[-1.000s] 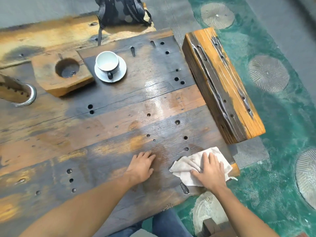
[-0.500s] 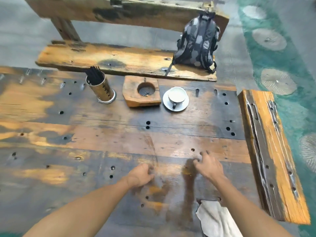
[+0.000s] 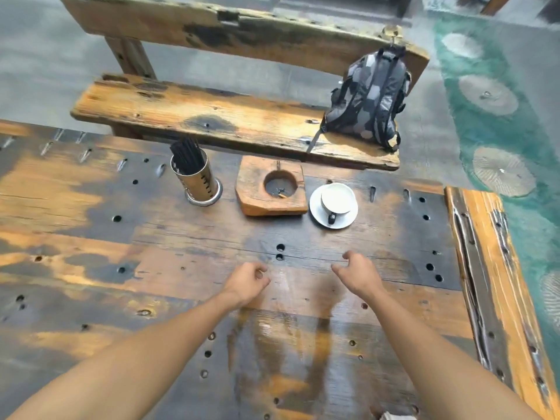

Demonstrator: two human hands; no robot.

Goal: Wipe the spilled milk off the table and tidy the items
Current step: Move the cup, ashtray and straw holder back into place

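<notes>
Step in hand: as I judge it, the wiping is done and I am on to tidying; both hands are out over the table (image 3: pixel 91 189), heading for the items at its far edge.
Left hand: my left hand (image 3: pixel 247 283) hovers above the boards with its fingers loosely curled toward the palm and nothing in them.
Right hand: my right hand (image 3: pixel 359 272) is also empty, fingers spread and bent like a claw, the thumb apart from the rest.
Cup: the white cup (image 3: pixel 337 199) stands upright on its saucer (image 3: pixel 318 212) just beyond my right hand, handle pointing back at me.
Ashtray: the wooden ashtray block (image 3: pixel 251 189) sits just left of the saucer, near it; I cannot tell if they touch.
Holder: the metal holder (image 3: pixel 197 180) with dark sticks stands further left, apart from the block.
Spill area: a damp sheen shows on the boards nearest me; I see no white milk there.
Cloth: only a pale corner of the cloth (image 3: pixel 394 416) shows at the bottom edge of the view.
How I would do it: take the saucer by its rim with the right hand, keep it level so the cup does not slide, and steady the cup with the left.
Risk: the cup may hold liquid; I cannot see.
</notes>
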